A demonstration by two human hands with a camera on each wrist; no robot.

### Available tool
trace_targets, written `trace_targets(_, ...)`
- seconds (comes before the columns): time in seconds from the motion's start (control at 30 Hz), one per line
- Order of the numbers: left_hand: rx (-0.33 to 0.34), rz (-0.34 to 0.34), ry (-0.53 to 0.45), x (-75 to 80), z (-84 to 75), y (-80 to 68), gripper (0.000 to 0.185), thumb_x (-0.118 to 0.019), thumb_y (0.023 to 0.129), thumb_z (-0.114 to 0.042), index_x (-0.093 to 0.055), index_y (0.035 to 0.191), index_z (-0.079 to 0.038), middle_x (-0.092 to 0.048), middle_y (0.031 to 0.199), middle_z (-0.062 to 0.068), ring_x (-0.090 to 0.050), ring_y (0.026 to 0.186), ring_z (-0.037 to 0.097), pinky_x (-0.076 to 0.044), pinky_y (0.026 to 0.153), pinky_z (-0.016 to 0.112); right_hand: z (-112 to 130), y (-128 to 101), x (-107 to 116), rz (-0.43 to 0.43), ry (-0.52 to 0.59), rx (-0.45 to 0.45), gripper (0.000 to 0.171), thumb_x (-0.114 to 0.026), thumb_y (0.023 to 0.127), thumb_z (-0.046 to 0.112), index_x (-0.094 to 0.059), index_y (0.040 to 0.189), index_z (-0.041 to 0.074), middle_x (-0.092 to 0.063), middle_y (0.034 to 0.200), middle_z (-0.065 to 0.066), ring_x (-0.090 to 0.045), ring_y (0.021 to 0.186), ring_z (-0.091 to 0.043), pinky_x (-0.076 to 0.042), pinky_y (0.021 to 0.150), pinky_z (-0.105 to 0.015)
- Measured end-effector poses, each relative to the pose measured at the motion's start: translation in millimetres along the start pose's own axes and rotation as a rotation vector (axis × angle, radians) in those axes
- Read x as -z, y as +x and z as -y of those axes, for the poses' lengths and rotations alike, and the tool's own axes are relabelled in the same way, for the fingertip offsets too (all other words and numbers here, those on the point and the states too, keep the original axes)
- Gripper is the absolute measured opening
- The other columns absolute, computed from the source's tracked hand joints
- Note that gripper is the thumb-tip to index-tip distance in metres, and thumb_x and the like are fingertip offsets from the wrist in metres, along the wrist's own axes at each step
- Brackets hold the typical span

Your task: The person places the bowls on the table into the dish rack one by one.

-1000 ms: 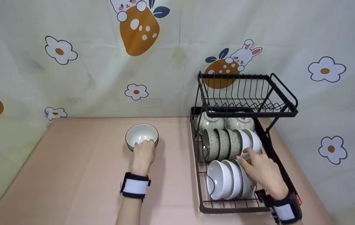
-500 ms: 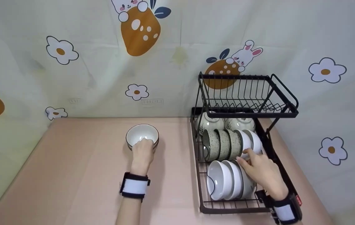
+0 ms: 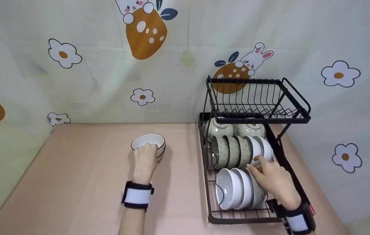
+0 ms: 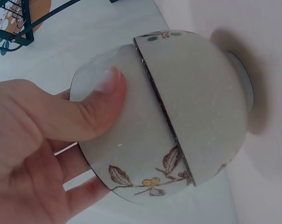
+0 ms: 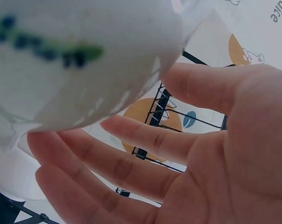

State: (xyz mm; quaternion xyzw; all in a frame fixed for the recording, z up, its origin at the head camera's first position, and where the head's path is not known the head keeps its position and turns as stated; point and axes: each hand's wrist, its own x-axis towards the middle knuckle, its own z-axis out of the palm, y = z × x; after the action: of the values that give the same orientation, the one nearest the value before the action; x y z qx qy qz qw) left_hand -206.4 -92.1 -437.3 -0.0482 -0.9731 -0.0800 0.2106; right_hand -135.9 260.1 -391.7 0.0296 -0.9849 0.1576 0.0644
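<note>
Two hands busy at once. My left hand (image 3: 145, 159) had the top bowl (image 3: 148, 142) pinched at the near rim, thumb (image 4: 96, 109) pressed inside and fingers curled under. Compared with a second earlier, that bowl had tipped up toward me and come a little off the lower bowl (image 4: 201, 107) it was nested in, so I'd say the lift had started, though the stack hadn't left its spot on the pink table (image 3: 83, 176), left of the dish rack (image 3: 209, 182).

My right hand (image 3: 274, 179) hadn't really moved in that second. It sat in the rack's lower tier with fingers curled loosely against a white bowl (image 3: 263, 148) in the middle row. Whether I actually had hold of it, I can't tell; the wrist view showed only a blurry bowl underside over my spread fingers (image 5: 131, 140). More white bowls (image 3: 233, 187) stood on edge in front.
</note>
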Motion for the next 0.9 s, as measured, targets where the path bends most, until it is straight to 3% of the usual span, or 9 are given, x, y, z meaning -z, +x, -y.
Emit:
trace_targets(0.3,-0.027,-0.049,0.024,5.1,1.8,-0.8,0.022,-0.083,0.061,-0.01,-0.065,0.069,-0.001,-0.066,0.065,0.016,-0.06,0.056,0.034,-0.047,0.048,0.04,0,-1,1,0.002,0.005,0.0,0.033,-0.059,0.091,0.04,-0.062,0.104,0.01,-0.071,0.099,-0.018,-0.066,0.073,-0.04,-0.049,0.052,-0.046)
trace_targets(0.57,-0.108,-0.164,0.062,22.9,-5.6,0.0,0.021,-0.084,0.06,-0.012,-0.067,0.071,-0.006,-0.068,0.062,0.012,-0.063,0.056,0.03,-0.047,0.051,0.037,1,-1,3,0.015,0.011,-0.009,0.032,-0.058,0.092,0.039,-0.061,0.106,0.011,-0.071,0.104,-0.015,-0.067,0.076,-0.039,-0.05,0.054,-0.047)
trace_targets(0.7,-0.176,-0.204,0.039,37.2,-13.0,-1.6,0.016,-0.079,0.063,-0.003,-0.064,0.07,-0.007,-0.067,0.061,0.009,-0.065,0.058,0.027,-0.049,0.061,0.035,1,0,3,0.015,0.013,-0.01,0.034,-0.058,0.092,0.04,-0.061,0.108,0.01,-0.071,0.104,-0.016,-0.067,0.076,-0.038,-0.05,0.055,-0.046)
trace_targets(0.83,-0.283,-0.253,0.001,50.5,-22.7,-3.4,0.021,-0.066,0.063,0.012,-0.06,0.069,-0.008,-0.066,0.061,0.004,-0.066,0.062,0.023,-0.052,0.075,0.034,2,-1,4,-0.002,0.015,-0.011,0.036,-0.058,0.092,0.04,-0.061,0.111,0.01,-0.071,0.101,-0.016,-0.066,0.074,-0.036,-0.049,0.054,-0.044)
trace_targets(0.9,-0.34,-0.278,-0.023,56.2,-28.4,-4.8,0.022,-0.067,0.064,0.012,-0.061,0.07,-0.008,-0.067,0.062,0.002,-0.066,0.064,0.021,-0.053,0.079,0.033,2,-1,5,-0.014,0.022,-0.009,0.037,-0.058,0.092,0.04,-0.061,0.112,0.01,-0.071,0.097,-0.017,-0.066,0.072,-0.034,-0.048,0.053,-0.042)
